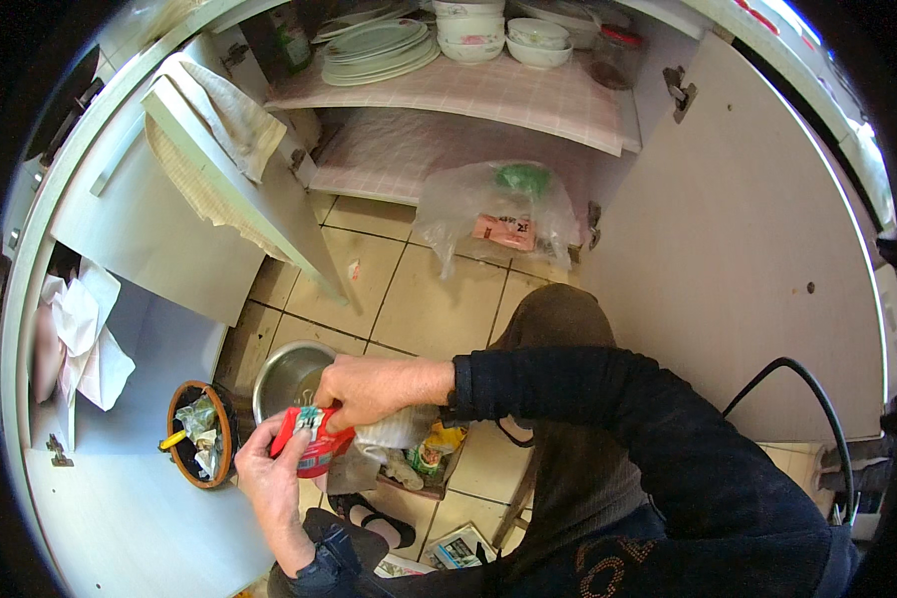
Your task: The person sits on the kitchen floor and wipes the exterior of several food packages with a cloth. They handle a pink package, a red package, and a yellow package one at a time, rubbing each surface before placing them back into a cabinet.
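My left hand (pixel 273 471) grips a red plastic packet (pixel 316 456) by its near side. A patterned binder clip (pixel 308 420) with wire handles sits on the packet's upper edge. My right hand (pixel 370 385) reaches across from the right, its fingers on the same packet beside the clip; some fingertips are hidden. Behind the hands, on the tiled floor, stands a steel basin (pixel 269 374), partly covered by my right hand. Below my right wrist a box (pixel 433 489) holds a yellow-and-green packet (pixel 430 452) and other goods.
Open cabinet doors (pixel 740 261) flank me; a cloth (pixel 232 119) drapes over the left one. Plates (pixel 381 48) and bowls (pixel 471 37) stand on the shelf (pixel 448 97). A clear plastic bag (pixel 448 202) lies ahead. A brown-rimmed waste bin (pixel 228 448) stands left, newspapers (pixel 460 549) below.
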Action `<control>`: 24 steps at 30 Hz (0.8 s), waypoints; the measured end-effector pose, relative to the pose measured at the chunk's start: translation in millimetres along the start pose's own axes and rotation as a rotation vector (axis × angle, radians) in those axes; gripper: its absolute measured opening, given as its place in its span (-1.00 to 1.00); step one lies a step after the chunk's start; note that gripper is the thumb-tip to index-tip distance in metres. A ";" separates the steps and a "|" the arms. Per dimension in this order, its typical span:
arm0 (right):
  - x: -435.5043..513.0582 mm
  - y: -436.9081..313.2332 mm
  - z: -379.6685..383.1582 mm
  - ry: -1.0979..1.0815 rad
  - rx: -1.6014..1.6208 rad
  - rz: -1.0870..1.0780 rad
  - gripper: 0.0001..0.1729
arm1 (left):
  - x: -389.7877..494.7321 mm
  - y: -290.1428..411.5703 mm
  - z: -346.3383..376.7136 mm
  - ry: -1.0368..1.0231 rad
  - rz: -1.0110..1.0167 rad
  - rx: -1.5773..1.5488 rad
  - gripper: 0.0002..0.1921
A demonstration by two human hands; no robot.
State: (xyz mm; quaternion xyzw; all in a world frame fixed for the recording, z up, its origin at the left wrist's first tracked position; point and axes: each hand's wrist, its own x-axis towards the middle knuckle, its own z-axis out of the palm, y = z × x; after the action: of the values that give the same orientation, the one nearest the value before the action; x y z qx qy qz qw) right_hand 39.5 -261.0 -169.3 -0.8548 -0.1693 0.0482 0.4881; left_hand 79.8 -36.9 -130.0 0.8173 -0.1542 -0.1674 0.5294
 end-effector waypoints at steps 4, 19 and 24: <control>-13.2 15.5 -20.4 0.122 -0.056 0.131 -0.73 | 7.0 1.3 3.2 0.091 0.132 0.068 -0.43; -127.6 125.0 -22.0 1.857 1.199 0.828 -0.72 | -1.7 15.9 -1.3 0.046 0.131 -0.121 -0.40; -136.6 184.5 -36.0 1.694 0.503 0.737 -0.73 | -3.8 13.1 -3.4 0.042 0.122 -0.096 -0.40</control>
State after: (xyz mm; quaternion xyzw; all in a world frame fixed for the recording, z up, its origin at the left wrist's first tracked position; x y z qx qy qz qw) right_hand -35.0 -422.4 -318.9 -0.4755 0.5352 -0.4005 0.5718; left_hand 76.9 -37.6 -116.3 0.7833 -0.1845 -0.1247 0.5803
